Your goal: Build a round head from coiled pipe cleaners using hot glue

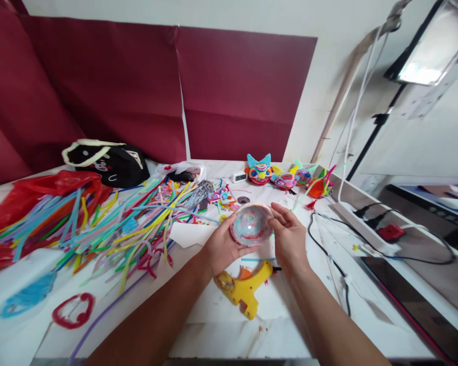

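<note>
Between my two hands is a small round bowl (251,224), its hollow side turned up toward me, mottled in red, pink and pale blue. My left hand (225,241) cups it from the left and beneath. At its right rim, the fingers and thumb of my right hand (289,236) grip the edge. Below the bowl a yellow hot glue gun (246,287) lies on its side on the white table (198,325). Just behind the bowl sits a small dark ring-shaped disc (243,200).
Many coloured pipe cleaners (137,223) spread over the left, partly in a red plastic bag (57,185). Behind are a black bag (118,165) and a small white clock (239,177). Decorated figures (259,173) stand at the back. A power strip (366,229), cables and a phone (408,300) lie right.
</note>
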`<act>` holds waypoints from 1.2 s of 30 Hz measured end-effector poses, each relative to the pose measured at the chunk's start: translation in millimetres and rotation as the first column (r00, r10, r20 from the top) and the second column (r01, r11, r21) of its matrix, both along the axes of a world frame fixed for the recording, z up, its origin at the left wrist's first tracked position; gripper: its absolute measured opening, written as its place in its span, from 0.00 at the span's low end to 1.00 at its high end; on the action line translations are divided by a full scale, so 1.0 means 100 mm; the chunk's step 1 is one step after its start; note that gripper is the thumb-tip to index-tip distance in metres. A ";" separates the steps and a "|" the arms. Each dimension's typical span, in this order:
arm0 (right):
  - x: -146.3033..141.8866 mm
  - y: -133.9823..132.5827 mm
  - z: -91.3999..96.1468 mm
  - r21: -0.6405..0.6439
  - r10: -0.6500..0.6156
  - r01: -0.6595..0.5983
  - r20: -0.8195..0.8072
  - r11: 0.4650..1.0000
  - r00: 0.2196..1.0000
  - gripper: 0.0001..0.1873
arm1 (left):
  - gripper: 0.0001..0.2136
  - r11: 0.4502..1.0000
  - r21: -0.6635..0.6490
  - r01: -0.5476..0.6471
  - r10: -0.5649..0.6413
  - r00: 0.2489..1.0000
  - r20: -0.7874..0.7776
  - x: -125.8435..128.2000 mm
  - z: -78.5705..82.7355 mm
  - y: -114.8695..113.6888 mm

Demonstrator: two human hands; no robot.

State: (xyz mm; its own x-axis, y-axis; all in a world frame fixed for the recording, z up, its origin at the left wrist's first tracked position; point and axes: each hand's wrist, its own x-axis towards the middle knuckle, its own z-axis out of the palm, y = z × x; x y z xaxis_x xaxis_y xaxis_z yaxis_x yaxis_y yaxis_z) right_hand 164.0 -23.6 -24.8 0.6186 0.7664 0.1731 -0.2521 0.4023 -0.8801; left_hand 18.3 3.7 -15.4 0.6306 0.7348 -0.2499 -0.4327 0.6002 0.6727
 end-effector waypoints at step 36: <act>0.41 -0.02 0.20 0.046 -0.113 0.120 -0.132 0.992 0.985 0.07 | 0.19 0.961 0.156 -0.228 0.193 0.959 0.208 -0.23 0.27 0.15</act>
